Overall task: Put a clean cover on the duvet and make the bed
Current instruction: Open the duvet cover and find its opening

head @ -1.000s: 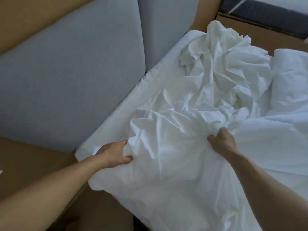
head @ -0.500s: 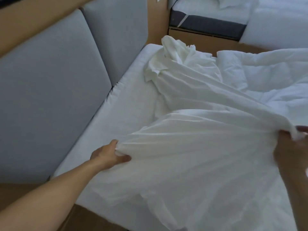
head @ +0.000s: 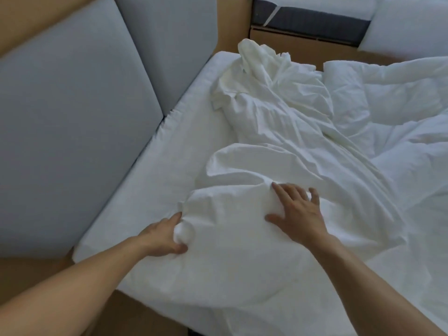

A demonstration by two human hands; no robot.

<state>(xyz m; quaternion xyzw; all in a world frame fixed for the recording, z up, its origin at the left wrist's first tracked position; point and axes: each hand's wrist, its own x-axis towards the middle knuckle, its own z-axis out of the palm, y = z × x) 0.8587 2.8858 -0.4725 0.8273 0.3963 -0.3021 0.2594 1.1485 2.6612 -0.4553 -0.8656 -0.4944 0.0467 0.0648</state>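
Head view, looking down on the near left corner of the bed point(head: 145, 195). The duvet cover point(head: 242, 275), white and thin, lies crumpled across the mattress from the near edge to a twisted peak at the far side, just beside the wooden frame point(head: 232, 23). The duvet point(head: 400, 112), thicker and puffed, lies to its right; where one ends and the other begins is not clear. The left hand point(head: 167, 236) is closed round a bunched lump of the cover near the mattress's left edge, thumb and fingers wrapped about the wad. The right hand point(head: 298, 212) lies flat with fingers spread, palm pressing the cloth down and holding nothing.

Handling, as judged: the cover is light and limp. It will fold, twist and drag rather than keep a shape, and smooth cloth may slip through a loose pinch, so a full-fisted hold like the left hand's is sound. The best holds are the corners and the hemmed opening, neither of which can be picked out among the folds. The duvet should be bulkier and slower to shift, yet equally soft. Nothing here is fragile.

Room: grey headboard panels point(head: 72, 122) close off the left side directly against the mattress. The frame bounds the far side, with a second bed point(head: 310, 23) beyond. Open space for spreading lies to the right across the bed and toward the near edge, where cloth overhangs
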